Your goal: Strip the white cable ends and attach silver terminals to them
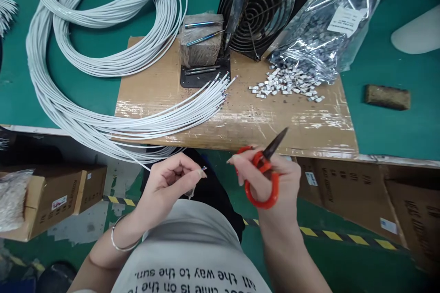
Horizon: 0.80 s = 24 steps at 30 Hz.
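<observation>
My left hand (172,181) is closed in a pinch on the end of a thin white wire (137,161), whose tip sticks out past the fingertips, below the table edge. My right hand (271,178) is wrapped round red-handled scissors (263,176), with the dark blades closed and pointing up and right. A bundle of white wires (165,116) lies across the brown board (275,119), its stripped ends near the board's middle. Small grey-white parts (287,84) lie scattered on the board by a clear plastic bag (326,27).
A black fan (268,4) and a soldering iron stand (202,46) sit at the board's back. More coiled white wire (103,23) covers the green table. A brown block (387,97) lies at the right. Cardboard boxes (58,197) stand on the floor below.
</observation>
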{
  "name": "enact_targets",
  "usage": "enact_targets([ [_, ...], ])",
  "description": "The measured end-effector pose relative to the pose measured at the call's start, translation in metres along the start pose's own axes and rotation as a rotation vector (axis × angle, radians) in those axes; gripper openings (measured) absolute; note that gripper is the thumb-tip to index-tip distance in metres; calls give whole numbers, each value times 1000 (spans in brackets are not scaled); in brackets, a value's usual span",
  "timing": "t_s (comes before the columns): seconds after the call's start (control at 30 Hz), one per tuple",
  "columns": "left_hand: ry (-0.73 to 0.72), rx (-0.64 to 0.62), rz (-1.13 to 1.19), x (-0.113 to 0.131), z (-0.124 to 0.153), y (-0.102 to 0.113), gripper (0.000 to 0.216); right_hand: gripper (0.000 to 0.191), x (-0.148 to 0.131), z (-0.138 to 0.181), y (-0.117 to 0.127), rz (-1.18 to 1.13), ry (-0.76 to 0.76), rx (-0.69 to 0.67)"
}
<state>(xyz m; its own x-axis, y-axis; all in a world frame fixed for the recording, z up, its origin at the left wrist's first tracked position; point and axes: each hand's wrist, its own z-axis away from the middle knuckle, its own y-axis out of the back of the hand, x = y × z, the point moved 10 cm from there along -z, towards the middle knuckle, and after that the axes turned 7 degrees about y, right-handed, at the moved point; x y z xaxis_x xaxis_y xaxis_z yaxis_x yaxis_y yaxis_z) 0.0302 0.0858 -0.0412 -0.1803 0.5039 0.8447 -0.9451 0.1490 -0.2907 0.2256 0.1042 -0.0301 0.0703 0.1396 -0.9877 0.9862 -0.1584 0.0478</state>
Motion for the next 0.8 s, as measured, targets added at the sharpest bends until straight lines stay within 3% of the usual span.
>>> enact_targets([
  [0.13, -4, -1, 4, 2, -2, -2, 14, 34, -13, 11, -17, 210, 178, -268],
  [0.23, -10, 18, -36, 2, -1, -2, 14, 39, -16, 18, -24, 326, 264, -344],
  [0.8, -17, 65, -136, 4, 0, 1, 17, 41, -30, 24, -31, 483, 470, -340],
])
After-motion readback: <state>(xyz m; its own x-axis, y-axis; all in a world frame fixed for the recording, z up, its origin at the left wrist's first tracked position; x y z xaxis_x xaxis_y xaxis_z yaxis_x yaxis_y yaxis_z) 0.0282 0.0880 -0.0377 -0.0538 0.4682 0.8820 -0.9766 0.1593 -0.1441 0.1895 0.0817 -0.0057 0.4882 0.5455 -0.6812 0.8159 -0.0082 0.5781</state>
